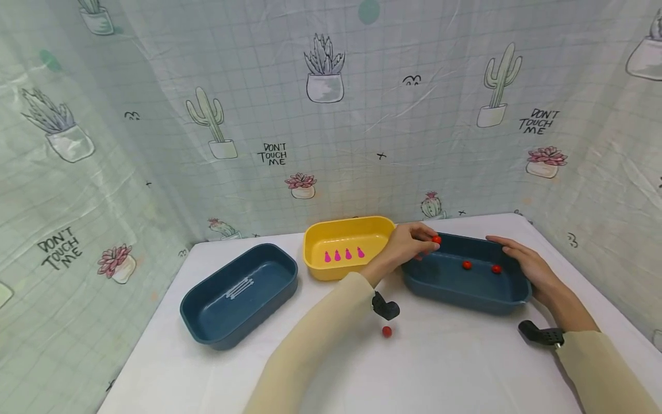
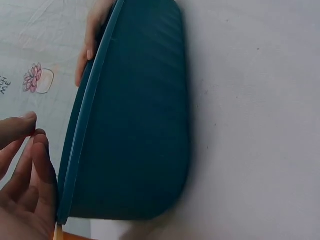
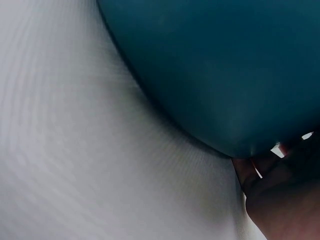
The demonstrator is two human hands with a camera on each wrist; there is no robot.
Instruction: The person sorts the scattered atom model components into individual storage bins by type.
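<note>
My left hand pinches a small red ball between thumb and fingertips, over the left end of a dark blue bin. A bit more red shows below those fingers, mostly hidden. Two more red balls, one near the middle and one to its right, lie on the bin's floor. My right hand rests against the bin's right end, its fingers stretched along the far corner of the rim. In the right wrist view that hand's fingers are dark and partly hidden by the bin wall.
Another red ball lies on the white table below my left wrist. A yellow bin with several pink pear-shaped pieces stands at the back middle. At left sits a second blue bin holding several white sticks. Patterned cloth hangs behind.
</note>
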